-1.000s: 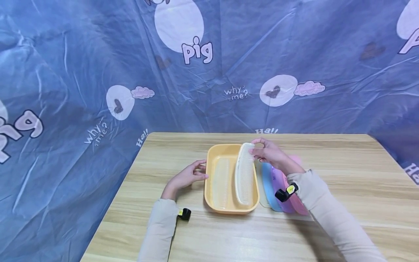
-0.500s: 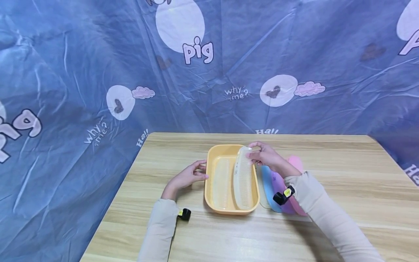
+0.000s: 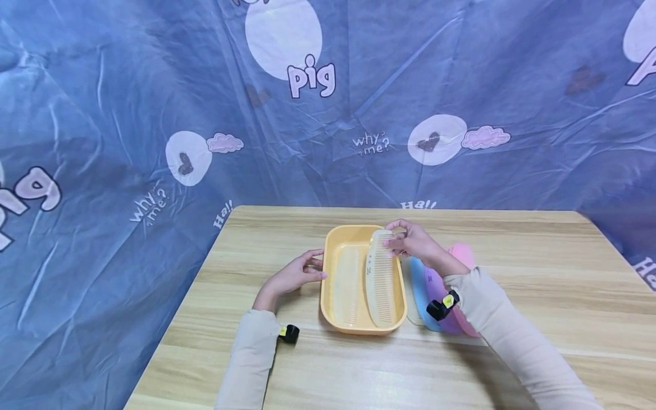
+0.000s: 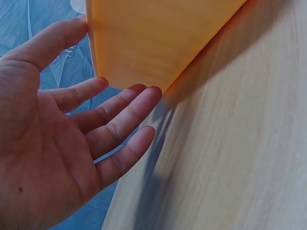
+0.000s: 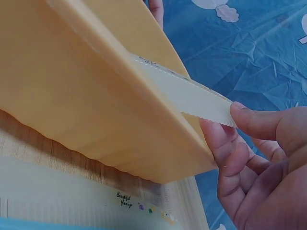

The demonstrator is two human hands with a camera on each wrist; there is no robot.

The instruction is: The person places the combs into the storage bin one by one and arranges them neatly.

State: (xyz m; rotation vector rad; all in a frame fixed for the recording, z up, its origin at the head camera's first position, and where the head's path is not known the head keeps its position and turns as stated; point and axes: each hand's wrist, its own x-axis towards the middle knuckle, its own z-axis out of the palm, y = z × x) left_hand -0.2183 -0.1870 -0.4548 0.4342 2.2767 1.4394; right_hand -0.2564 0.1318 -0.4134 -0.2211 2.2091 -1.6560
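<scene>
right hand [image 3: 415, 242] grip: one of two combs [image 3: 381, 282] in tray [image 3: 328, 285].

Makeshift recording corner: wooden table [image 3: 512, 353] against draped cartoon sheet [image 3: 461, 85] (pig print).

Wooden table [image 3: 512, 267] with yellow tray [image 3: 328, 307] beside 4 fanned combs [image 3: 417, 287].

A cream comb [image 3: 380, 279] lies lengthwise in the yellow tray [image 3: 328, 285], its far end raised at the rim. A second, translucent comb [image 3: 347, 285] lies flat just beside it.
</scene>
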